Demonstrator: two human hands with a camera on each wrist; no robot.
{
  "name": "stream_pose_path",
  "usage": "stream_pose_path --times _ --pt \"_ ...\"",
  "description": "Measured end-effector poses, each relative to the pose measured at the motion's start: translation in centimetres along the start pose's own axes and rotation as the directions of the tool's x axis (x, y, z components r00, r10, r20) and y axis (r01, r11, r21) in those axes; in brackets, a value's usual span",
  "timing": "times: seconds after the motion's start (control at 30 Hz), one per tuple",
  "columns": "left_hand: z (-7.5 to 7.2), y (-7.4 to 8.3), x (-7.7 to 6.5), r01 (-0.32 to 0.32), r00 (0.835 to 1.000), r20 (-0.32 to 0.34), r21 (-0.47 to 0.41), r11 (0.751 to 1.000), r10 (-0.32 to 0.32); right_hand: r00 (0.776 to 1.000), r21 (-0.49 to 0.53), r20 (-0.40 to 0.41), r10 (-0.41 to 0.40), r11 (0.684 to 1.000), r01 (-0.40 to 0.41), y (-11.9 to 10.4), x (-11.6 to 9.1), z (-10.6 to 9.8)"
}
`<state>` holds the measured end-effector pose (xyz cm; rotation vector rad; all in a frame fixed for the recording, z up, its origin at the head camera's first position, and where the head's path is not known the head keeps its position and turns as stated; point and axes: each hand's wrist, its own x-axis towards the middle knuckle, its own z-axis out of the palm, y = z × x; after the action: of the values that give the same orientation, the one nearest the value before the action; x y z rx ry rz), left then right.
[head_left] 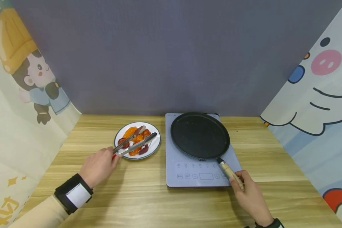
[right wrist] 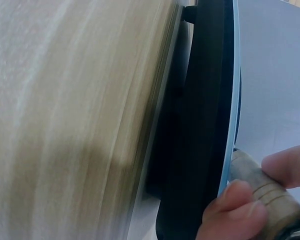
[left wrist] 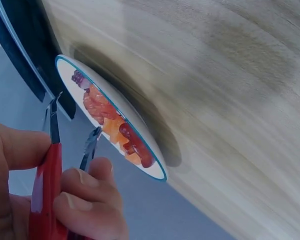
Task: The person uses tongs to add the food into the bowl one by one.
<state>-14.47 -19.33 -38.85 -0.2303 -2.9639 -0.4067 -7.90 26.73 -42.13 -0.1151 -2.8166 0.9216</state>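
My left hand (head_left: 100, 166) grips a pair of metal tongs (head_left: 135, 146) with red handles (left wrist: 46, 192). The tongs' arms are spread above a white plate (head_left: 156, 148) with a blue rim. Orange and dark red food pieces (left wrist: 102, 107) lie on that plate; their exact kind is unclear. My right hand (head_left: 250, 194) holds the wooden handle (head_left: 229, 171) of a flat black pan (head_left: 200, 135), thumb on one side and fingers on the other. Nothing lies in the pan, which sits on a light grey induction cooker (head_left: 185, 181).
The wooden table (head_left: 131, 202) carries the plate on the left and the cooker right of centre. A grey panel (head_left: 165, 57) rises behind it. Cartoon-printed sheets stand at the left (head_left: 31, 142) and right (head_left: 325, 110).
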Motion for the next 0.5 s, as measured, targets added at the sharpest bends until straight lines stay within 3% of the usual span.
stream_pose_path --times 0.5 --pt "-0.15 0.86 0.17 -0.002 1.0 -0.011 0.041 0.999 0.003 1.0 -0.001 -0.016 -0.006 1.0 0.006 -0.08 -0.07 0.03"
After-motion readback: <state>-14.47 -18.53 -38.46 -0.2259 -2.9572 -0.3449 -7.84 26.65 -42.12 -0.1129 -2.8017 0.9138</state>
